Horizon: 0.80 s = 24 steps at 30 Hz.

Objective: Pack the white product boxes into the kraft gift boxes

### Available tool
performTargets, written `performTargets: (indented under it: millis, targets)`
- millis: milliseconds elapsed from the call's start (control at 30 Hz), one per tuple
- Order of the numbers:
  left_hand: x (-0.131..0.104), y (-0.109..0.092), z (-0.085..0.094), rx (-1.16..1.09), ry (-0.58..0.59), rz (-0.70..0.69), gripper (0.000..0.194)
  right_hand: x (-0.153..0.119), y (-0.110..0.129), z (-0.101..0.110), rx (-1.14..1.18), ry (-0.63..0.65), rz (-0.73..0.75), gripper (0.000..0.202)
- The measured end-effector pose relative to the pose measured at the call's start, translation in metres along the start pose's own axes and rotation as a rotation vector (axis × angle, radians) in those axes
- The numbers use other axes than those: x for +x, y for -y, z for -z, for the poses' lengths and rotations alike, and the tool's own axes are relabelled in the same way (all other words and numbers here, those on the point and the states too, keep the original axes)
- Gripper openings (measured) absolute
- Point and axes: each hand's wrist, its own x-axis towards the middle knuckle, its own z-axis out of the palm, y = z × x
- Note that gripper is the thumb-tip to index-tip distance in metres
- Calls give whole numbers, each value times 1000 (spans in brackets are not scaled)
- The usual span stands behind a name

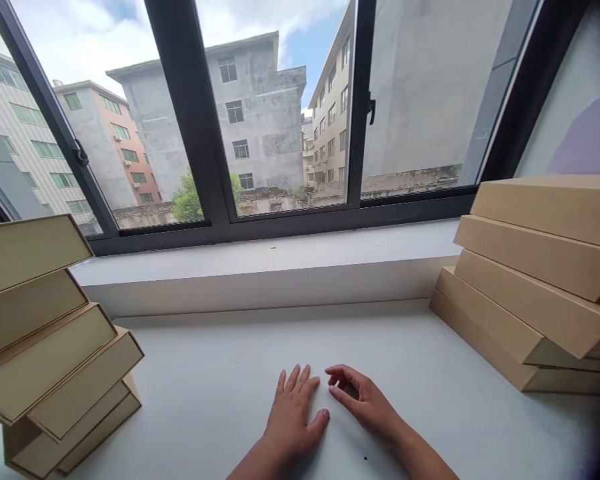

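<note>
My left hand lies palm down on the white table, fingers spread and nothing in it. Just to its right is my right hand, resting on its side with the fingers curved and a gap between thumb and fingertips; no object shows in it. The two hands do not touch. A tiny dark speck is on the table below my right hand.
Tan box files are stacked unevenly at the left, and another leaning stack of brown boxes stands at the right. Behind the table run a raised white sill and a dark-framed window.
</note>
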Motion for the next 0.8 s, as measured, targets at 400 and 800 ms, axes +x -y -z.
performTargets:
  millis: [400, 800]
  targets:
    - [3, 9, -8, 28, -39, -33, 61, -2, 3, -1, -57, 13, 25, 38]
    - [-1, 5, -2, 5, -34, -33, 64, -1, -3, -3, -26, -22, 36, 43]
